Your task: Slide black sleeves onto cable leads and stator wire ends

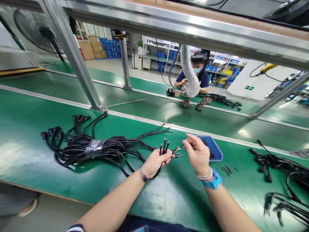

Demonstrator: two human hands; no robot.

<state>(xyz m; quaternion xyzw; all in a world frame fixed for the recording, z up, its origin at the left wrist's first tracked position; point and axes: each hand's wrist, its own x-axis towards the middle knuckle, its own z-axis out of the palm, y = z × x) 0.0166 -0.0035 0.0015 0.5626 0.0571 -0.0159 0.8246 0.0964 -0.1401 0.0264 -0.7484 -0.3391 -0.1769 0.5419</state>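
Near the middle of the frame, the person's left hand (pixel 156 161) has its grip closed around a fan of black round cable ends (pixel 164 148), their coloured inner wires and bare tips poking up and out to the right. Just to the right, the right hand (pixel 198 154) is raised, thumb and forefinger pinching a tiny dark piece (pixel 182 145) near those tips; it is too small for me to make out.

The cable ends run back into a thick coiled bundle of black cable (pixel 74 149) on the left of the frame, bound with a band of clear plastic film (pixel 95 148) and lying on the green glossy desk (pixel 173 199). Its black plugs (pixel 56 130) spread toward the upper left.

Partly behind the right hand sits an open blue plastic bin (pixel 219 157) with small black pieces in it; short thin black bits (pixel 225 170) lie just beside it. At the right edge there's another tangle of black cables with plugs (pixel 272 161).

Farther back, upper right of centre, a co-worker in a dark blue top (pixel 205 79) sits behind a ribbed silvery duct (pixel 186 61), with copper-wound metal cylinders (pixel 199 106) standing nearby.
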